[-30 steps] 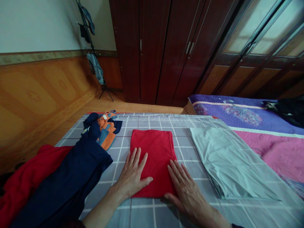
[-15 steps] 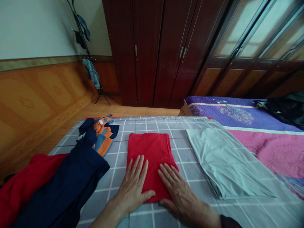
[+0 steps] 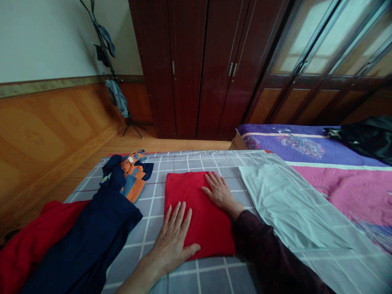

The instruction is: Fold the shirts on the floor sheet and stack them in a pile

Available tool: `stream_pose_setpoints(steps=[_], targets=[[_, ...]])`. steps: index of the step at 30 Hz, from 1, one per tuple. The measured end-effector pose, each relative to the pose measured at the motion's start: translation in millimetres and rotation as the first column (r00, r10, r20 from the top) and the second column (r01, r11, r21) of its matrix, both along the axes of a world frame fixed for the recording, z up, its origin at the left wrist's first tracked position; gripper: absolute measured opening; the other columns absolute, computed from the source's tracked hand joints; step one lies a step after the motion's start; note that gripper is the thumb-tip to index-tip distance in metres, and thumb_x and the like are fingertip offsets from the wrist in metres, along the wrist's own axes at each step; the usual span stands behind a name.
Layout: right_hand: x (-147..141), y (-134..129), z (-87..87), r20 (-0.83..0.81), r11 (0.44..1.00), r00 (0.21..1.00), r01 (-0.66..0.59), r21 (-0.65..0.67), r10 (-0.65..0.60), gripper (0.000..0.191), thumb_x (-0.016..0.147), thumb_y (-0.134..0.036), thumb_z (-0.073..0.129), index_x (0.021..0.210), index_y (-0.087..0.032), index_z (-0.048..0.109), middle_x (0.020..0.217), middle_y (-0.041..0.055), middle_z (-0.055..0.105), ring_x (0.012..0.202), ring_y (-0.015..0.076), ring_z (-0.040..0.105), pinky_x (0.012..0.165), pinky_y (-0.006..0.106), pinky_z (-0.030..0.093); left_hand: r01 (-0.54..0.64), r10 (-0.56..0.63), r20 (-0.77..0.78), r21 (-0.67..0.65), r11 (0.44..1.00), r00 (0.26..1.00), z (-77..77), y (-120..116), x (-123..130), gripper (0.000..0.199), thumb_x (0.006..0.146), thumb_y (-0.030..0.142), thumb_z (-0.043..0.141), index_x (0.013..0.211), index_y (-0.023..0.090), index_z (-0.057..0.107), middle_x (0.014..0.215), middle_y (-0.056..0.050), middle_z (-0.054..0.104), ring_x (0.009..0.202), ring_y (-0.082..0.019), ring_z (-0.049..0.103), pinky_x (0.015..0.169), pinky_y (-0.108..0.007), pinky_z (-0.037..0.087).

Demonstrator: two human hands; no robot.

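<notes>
A red garment (image 3: pixel 211 228), folded into a flat rectangle, lies on the checked grey bedsheet (image 3: pixel 159 179) in front of me. My left hand (image 3: pixel 174 237) rests flat on its near left part, fingers spread and thumb stretched to the right. At the far right corner of the cloth, my right hand (image 3: pixel 219 190) lies palm down with fingers extended. Neither hand grips the fabric. To the right is a folded pale grey-green garment (image 3: pixel 290 208), apart from the red one.
On the left lie navy clothing (image 3: pixel 85 232), another red garment (image 3: pixel 39 232) and an orange and blue piece (image 3: pixel 134 179). A purple and pink bed (image 3: pixel 306 143) adjoins at right, with a black item (image 3: pixel 364 134) on it. A dark wardrobe (image 3: pixel 196 73) and coat stand (image 3: pixel 107 53) stand behind.
My right hand has slid away from me, from the near right side of the red garment to its far right corner. My left hand stays in place.
</notes>
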State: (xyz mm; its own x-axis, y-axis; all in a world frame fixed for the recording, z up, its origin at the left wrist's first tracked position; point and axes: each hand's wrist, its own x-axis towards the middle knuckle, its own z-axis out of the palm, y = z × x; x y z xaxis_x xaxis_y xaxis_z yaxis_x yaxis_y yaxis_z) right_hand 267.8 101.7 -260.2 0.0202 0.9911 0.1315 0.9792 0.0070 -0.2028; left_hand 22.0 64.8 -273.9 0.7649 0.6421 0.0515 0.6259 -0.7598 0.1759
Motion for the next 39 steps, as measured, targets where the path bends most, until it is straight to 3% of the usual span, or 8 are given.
stream_pose_setpoints(steps=[4,9,12,16,23,30,34,39], targets=[[32.3,-8.8,-3.9,-0.014,0.971,0.972,0.236,0.032,-0.236,0.066,0.093,-0.048,0.039,0.138,0.001,0.037,0.143,0.0281,0.035,0.136,0.0367,0.026,0.107,0.054,0.026,0.005,-0.005,-0.009,-0.046,0.999,1.000,11.9,-6.3,5.2,0.085,0.081,0.055,0.059,0.148,0.017,0.023,0.155,-0.015,0.013,0.141,-0.035,0.011,0.112,-0.055,0.020],[34.5,-74.4,1.4,-0.430,0.975,0.895,0.188,0.116,-0.122,0.065,0.089,-0.054,0.038,0.137,-0.010,0.040,0.128,0.0191,0.055,0.109,0.0276,0.058,0.086,0.040,0.050,0.223,-0.218,0.085,-0.055,0.973,0.972,37.6,-25.6,33.3,0.073,0.085,0.046,0.059,0.146,0.022,0.028,0.154,-0.009,0.023,0.139,-0.027,0.025,0.113,-0.046,0.026],[27.2,-117.2,10.7,-0.592,0.983,0.785,0.146,-0.111,-0.184,0.060,0.086,-0.053,0.043,0.129,-0.012,0.051,0.099,0.0119,0.069,0.074,0.0222,0.066,0.063,0.032,0.050,0.252,-0.240,0.132,-0.083,0.964,0.962,57.8,-11.9,62.8,0.055,0.089,0.040,0.054,0.139,0.020,0.040,0.144,-0.009,0.042,0.130,-0.024,0.042,0.108,-0.039,0.036],[8.3,-151.4,26.3,-0.458,0.899,0.804,0.203,-0.388,-0.379,0.040,0.086,-0.047,0.045,0.101,-0.016,0.067,0.075,0.0067,0.070,0.069,0.0207,0.065,0.058,0.027,0.039,0.066,-0.052,0.144,-0.096,0.993,0.988,70.8,47.1,108.7,0.031,0.093,0.029,0.043,0.120,0.019,0.057,0.116,-0.008,0.062,0.108,-0.021,0.058,0.093,-0.032,0.046],[-22.0,-149.2,29.5,-0.247,0.867,0.870,0.318,-0.383,-0.428,0.024,0.078,-0.037,0.055,0.087,-0.017,0.065,0.079,0.0097,0.070,0.072,0.0224,0.063,0.055,0.028,0.027,-0.005,0.012,0.050,-0.132,0.991,0.999,50.3,133.0,160.3,0.038,0.079,0.008,0.050,0.115,0.017,0.059,0.122,-0.012,0.057,0.110,-0.025,0.057,0.093,-0.034,0.043],[-22.3,-148.7,24.0,-0.339,0.868,0.819,0.341,-0.361,-0.463,0.013,0.071,-0.028,0.056,0.071,-0.017,0.063,0.064,0.0035,0.062,0.058,0.0142,0.048,0.053,0.027,0.020,0.037,-0.038,0.004,-0.281,0.959,0.999,37.5,162.2,167.1,0.041,0.064,0.009,0.058,0.103,0.019,0.064,0.099,-0.007,0.068,0.092,-0.023,0.063,0.076,-0.027,0.045],[-26.5,-154.2,24.9,-0.444,0.907,0.791,0.352,-0.233,-0.421,0.003,0.066,-0.019,0.056,0.066,-0.017,0.058,0.071,0.0015,0.058,0.057,0.0110,0.042,0.053,0.027,0.021,0.033,-0.033,0.005,-0.384,0.923,0.999,39.1,163.6,166.5,0.020,0.056,0.010,0.058,0.073,0.018,0.063,0.071,0.000,0.067,0.071,-0.018,0.063,0.060,-0.022,0.041],[-27.5,-156.8,26.2,-0.760,0.910,0.521,0.346,-0.229,-0.389,0.009,0.060,-0.012,0.057,0.065,-0.017,0.052,0.058,-0.0047,0.047,0.057,0.0098,0.041,0.054,0.023,0.027,-0.015,0.024,0.012,-0.511,0.860,1.000,49.9,152.8,166.6,0.018,0.061,0.012,0.048,0.076,0.017,0.055,0.047,0.005,0.054,0.046,-0.015,0.057,0.046,-0.020,0.037]])
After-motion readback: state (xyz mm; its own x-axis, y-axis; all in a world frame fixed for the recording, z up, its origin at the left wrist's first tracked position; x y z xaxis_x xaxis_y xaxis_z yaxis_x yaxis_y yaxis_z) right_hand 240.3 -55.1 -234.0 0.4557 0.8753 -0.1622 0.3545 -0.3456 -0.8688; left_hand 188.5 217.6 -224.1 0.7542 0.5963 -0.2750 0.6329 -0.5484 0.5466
